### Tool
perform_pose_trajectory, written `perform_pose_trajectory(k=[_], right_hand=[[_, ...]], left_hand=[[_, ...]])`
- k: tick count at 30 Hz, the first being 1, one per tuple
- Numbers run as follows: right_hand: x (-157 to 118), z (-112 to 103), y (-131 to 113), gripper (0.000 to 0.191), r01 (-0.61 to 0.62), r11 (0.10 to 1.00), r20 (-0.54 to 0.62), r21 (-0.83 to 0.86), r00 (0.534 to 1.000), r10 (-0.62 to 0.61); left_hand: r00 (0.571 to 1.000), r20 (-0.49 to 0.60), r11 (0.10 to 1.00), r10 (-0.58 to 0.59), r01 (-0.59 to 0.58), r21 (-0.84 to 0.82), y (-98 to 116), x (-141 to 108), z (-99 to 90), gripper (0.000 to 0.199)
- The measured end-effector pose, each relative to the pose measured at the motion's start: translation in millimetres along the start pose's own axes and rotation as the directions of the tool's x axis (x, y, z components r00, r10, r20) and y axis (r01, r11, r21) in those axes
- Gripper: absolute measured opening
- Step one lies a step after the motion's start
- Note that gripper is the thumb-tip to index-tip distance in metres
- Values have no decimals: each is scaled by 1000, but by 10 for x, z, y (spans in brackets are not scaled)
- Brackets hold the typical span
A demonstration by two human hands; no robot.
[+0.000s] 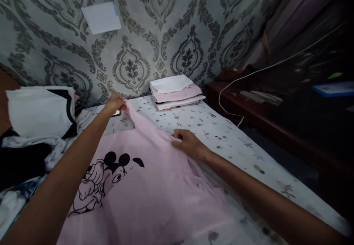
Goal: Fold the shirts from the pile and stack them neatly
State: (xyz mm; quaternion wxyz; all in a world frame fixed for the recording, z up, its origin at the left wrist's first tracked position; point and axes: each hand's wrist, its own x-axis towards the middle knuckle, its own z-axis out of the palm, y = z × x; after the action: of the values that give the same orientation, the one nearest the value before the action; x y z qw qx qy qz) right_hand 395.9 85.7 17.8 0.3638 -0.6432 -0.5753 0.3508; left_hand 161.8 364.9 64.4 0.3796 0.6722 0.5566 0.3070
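Left hand (117, 103) and right hand (190, 144): we pinch pink shirt (157, 178) | stack (175, 93): folded | shirt: loose, not fully folded

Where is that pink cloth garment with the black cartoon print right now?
In the head view, the pink garment lies low and centre on the white patterned sheet, its raised edge gripped by the left hand and right hand.

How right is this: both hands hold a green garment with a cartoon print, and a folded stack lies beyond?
Not quite: the head view shows the garment is pink, not green. The left hand and right hand do hold it; the cartoon print and folded stack stand.
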Motion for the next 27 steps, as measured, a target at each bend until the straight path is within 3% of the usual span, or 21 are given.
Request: perform_pose_trajectory(k=[3,5,7,9,12,15,18,20,22,24,27], right_hand=[[182,-94,8,20,18,981,-119,192,993,6],[335,-137,14,18,75,990,-273,119,961,-40],[476,-159,41,12,88,995,-413,-38,906,-96],[570,-162,104,8,25,983,-462,-180,880,-108],[578,-148,249,27,-62,945,-372,-320,926,-65],[439,-128,351,33,-22,885,-321,-465,936,-145],[219,-68,298,27,175,791,-210,-587,910,-357],[74,22,180,30,392,729,24,-562,888,-459],[-30,150,34,40,541,684,249,-489,839,-484],[-70,291,-106,43,569,667,357,-481,822,-444],[-42,450,-259,15,504,675,390,-539,860,-330]], left_hand=[[990,-129,969,59,-88,-229,314,268,37,19],[981,-171,904,92,-154,-398,488,396,110,21],[987,-90,849,131,-159,-504,574,444,202,26],[985,42,840,167,-120,-529,551,415,270,38],[973,146,919,178,-112,-378,325,271,217,54],[980,157,984,121,-139,108,-49,30,-85,35],[996,74,905,55,-81,418,-459,-297,-522,18],[1000,4,857,18,-17,514,-698,-520,-768,19],[999,-42,808,-10,33,588,-881,-698,-916,23],[998,-55,764,-31,59,643,-998,-809,-968,24],[998,-38,715,-52,63,697,-1057,-874,-968,10]])
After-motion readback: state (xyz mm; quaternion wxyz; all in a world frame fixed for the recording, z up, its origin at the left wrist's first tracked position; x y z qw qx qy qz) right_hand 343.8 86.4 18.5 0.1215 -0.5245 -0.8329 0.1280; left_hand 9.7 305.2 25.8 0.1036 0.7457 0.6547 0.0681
